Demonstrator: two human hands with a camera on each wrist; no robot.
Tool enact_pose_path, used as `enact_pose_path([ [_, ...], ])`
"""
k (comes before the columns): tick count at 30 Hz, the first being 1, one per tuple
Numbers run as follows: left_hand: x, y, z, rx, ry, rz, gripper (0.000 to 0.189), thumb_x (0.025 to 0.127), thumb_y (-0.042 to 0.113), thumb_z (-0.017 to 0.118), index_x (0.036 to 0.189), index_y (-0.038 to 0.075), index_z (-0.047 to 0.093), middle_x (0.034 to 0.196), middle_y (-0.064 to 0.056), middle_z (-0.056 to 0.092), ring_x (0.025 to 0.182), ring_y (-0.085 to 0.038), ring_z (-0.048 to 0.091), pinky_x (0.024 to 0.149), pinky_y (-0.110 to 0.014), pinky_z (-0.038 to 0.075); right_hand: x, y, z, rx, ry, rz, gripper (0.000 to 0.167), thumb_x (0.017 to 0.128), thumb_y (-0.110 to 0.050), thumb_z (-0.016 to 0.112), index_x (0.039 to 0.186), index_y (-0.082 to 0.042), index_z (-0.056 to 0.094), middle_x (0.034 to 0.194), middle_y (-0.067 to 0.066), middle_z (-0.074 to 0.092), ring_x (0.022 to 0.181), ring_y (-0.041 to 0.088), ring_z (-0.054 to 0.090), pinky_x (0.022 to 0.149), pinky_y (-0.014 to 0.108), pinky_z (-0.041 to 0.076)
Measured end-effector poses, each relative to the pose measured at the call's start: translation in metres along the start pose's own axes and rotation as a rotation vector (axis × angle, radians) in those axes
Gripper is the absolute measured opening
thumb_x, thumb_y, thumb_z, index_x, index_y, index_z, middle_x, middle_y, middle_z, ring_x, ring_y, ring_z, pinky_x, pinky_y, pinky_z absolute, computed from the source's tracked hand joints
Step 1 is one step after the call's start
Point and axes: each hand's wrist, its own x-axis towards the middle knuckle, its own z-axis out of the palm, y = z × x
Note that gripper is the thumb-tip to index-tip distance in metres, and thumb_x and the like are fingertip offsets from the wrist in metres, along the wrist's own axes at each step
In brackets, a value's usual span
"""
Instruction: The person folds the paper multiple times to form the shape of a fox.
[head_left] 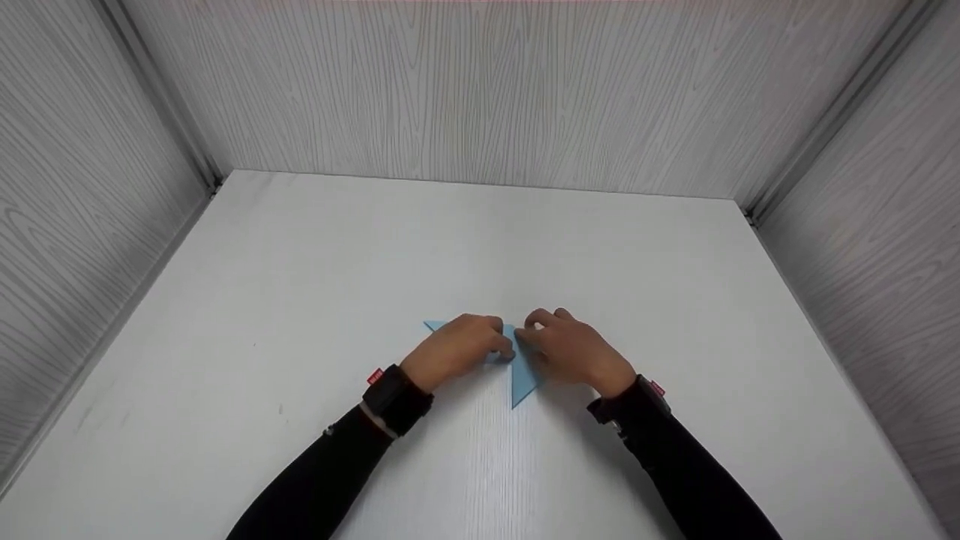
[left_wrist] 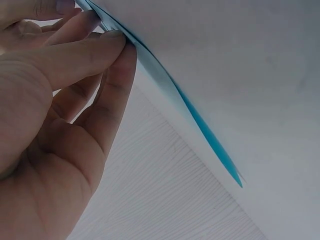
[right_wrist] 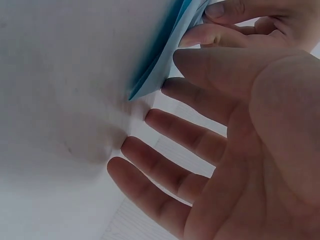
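A folded piece of light blue paper (head_left: 523, 381) lies on the white table between my two hands, one pointed corner toward me and another poking out at the left. My left hand (head_left: 459, 349) pinches it between thumb and fingers; in the left wrist view the paper (left_wrist: 210, 137) runs out from that grip to a thin, slightly parted tip. With thumb and index finger at the paper's edge, my right hand (head_left: 576, 351) grips the other side. In the right wrist view its remaining fingers (right_wrist: 185, 140) spread over the tabletop, beside the layered paper corner (right_wrist: 150, 82).
Pale wood-grain panels stand around the white table (head_left: 360, 247): a back panel (head_left: 480, 90), a left panel (head_left: 67, 187) and a right panel (head_left: 862, 247). Both wrists wear black bands (head_left: 397, 400) over dark sleeves.
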Motion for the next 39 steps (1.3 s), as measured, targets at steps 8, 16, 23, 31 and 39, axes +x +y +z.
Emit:
enact_pose_path([
  [8,-0.006,-0.004,-0.009,0.042,0.039,-0.012,0.033,0.094,-0.013,0.069,0.115,0.009,0.082,0.103,-0.010,0.074,0.091,-0.018,0.068,0.084,-0.032,0.058,0.007,0.000,0.005,-0.005,0.030,0.014,0.032,0.101,-0.006,0.069,0.133,-0.010,0.073,0.129,0.015,0.067,0.101,0.036,0.061,0.080,0.043,0.059],
  [16,-0.016,-0.027,-0.022,0.065,0.076,-0.316,0.027,0.090,0.001,0.080,0.116,0.000,0.076,0.108,-0.017,0.069,0.094,-0.030,0.062,0.085,-0.041,0.057,0.009,-0.004,0.009,-0.048,0.008,0.044,0.034,0.102,-0.005,0.068,0.135,-0.008,0.071,0.132,0.015,0.066,0.104,0.036,0.062,0.088,0.043,0.061],
  [23,-0.018,-0.039,-0.020,0.099,0.100,-0.377,0.030,0.087,0.017,0.088,0.101,-0.002,0.070,0.096,-0.015,0.063,0.088,-0.031,0.058,0.079,-0.042,0.055,0.009,-0.007,0.010,-0.073,0.041,0.027,0.034,0.103,-0.004,0.066,0.137,-0.006,0.070,0.129,0.017,0.064,0.098,0.035,0.059,0.082,0.042,0.061],
  [31,-0.018,-0.044,-0.019,0.041,0.085,-0.434,0.033,0.087,0.021,0.090,0.102,0.001,0.069,0.095,-0.013,0.064,0.091,-0.031,0.059,0.082,-0.045,0.053,0.008,-0.009,0.013,-0.056,0.023,0.006,0.036,0.102,0.001,0.064,0.138,-0.002,0.067,0.122,0.017,0.060,0.097,0.033,0.059,0.084,0.039,0.061],
  [39,-0.019,-0.044,-0.024,-0.037,0.113,-0.407,0.028,0.087,0.009,0.086,0.108,0.001,0.069,0.098,-0.013,0.065,0.089,-0.029,0.059,0.082,-0.043,0.053,0.006,-0.012,0.012,-0.049,0.050,-0.024,0.040,0.098,0.006,0.067,0.137,0.003,0.065,0.110,0.016,0.057,0.083,0.029,0.056,0.076,0.036,0.057],
])
